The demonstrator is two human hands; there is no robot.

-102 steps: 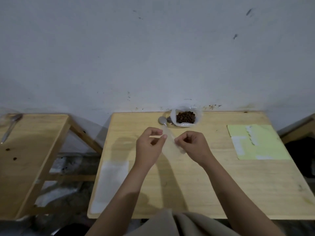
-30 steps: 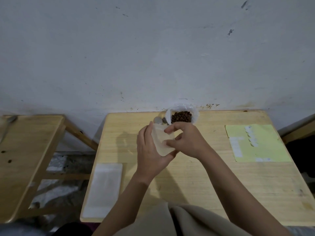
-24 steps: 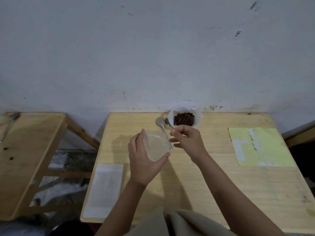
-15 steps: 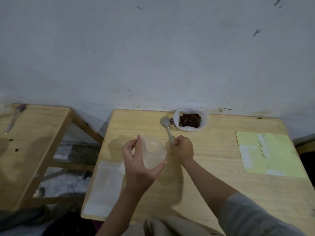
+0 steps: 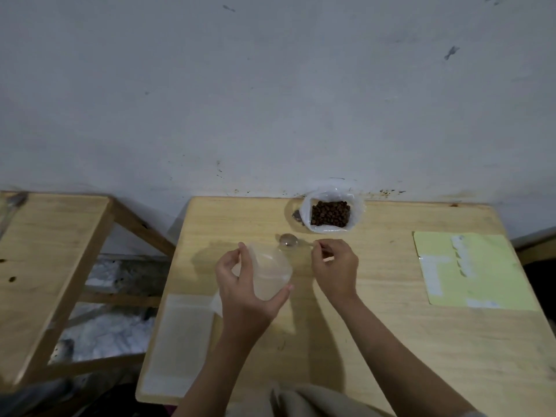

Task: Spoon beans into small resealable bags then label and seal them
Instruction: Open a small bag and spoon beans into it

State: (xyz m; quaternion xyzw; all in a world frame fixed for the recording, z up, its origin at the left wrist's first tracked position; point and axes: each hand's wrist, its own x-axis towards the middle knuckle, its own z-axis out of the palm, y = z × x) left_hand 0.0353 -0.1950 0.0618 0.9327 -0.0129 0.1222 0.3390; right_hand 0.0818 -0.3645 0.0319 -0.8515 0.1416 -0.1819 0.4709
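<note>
**Bag open, spoon in hand, no beans moved yet**

Landmark: the wooden table (image 5: 376, 341). At its near left edge lies a stack of empty resealable bags (image 5: 180, 341). Above its middle the left hand (image 5: 243, 293) curls round one small bag (image 5: 269, 273), mouth spread and apparently empty. Just right, the right hand (image 5: 334, 266) pinches the spoon (image 5: 288, 239) by its handle, bowl empty. On the table's right lies the label sheet (image 5: 469, 269); at its far edge sits the beans (image 5: 330, 213) pouch. Judged so, filling, labelling and sealing all remain. The spoon handle is mostly hidden; label text is unreadable.
</note>
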